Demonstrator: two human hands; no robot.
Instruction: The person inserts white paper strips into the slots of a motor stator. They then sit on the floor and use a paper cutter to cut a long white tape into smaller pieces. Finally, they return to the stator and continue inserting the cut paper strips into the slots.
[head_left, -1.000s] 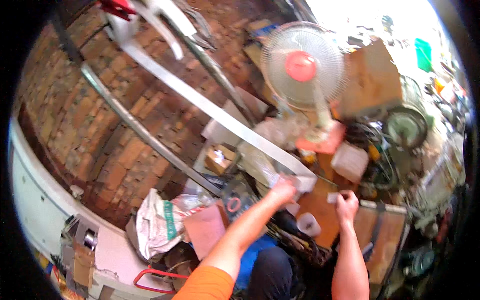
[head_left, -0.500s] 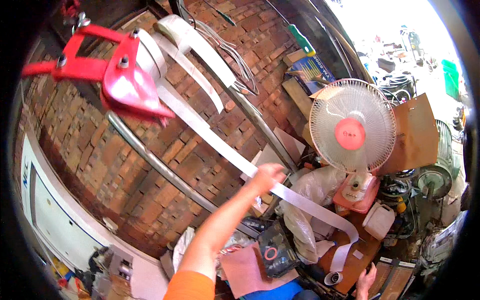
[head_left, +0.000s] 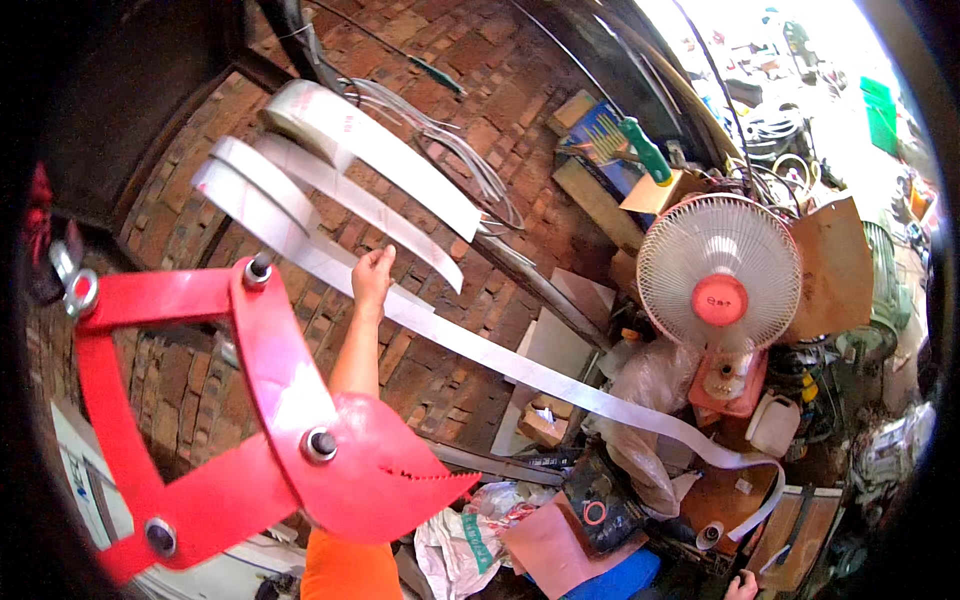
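My left hand (head_left: 372, 277), reaching up from an orange sleeve, is closed on a long white strip (head_left: 520, 370). The strip comes off a white roll (head_left: 228, 185) at upper left and runs down to the right, curling at its end. Beside it hangs another white roll (head_left: 310, 112) with loose tails. A red metal lifting clamp (head_left: 385, 475) with a toothed jaw hangs in front of my left forearm. Only part of my right hand (head_left: 740, 586) shows at the lower edge, fingers apart and apparently holding nothing, near a brown panel (head_left: 792, 545).
A white fan (head_left: 720, 290) with a red hub stands at right. Below it are a white jug (head_left: 773, 425), plastic wrapping (head_left: 650, 410) and a dark box (head_left: 607, 505). A metal pipe (head_left: 540, 290) runs before the brick wall (head_left: 500, 130). A green-handled screwdriver (head_left: 645, 152) hangs above the fan.
My left hand has moved up and left along the strip, toward the rolls. In the picture, the red clamp now sits lower and larger. My right hand has dropped mostly out of view.
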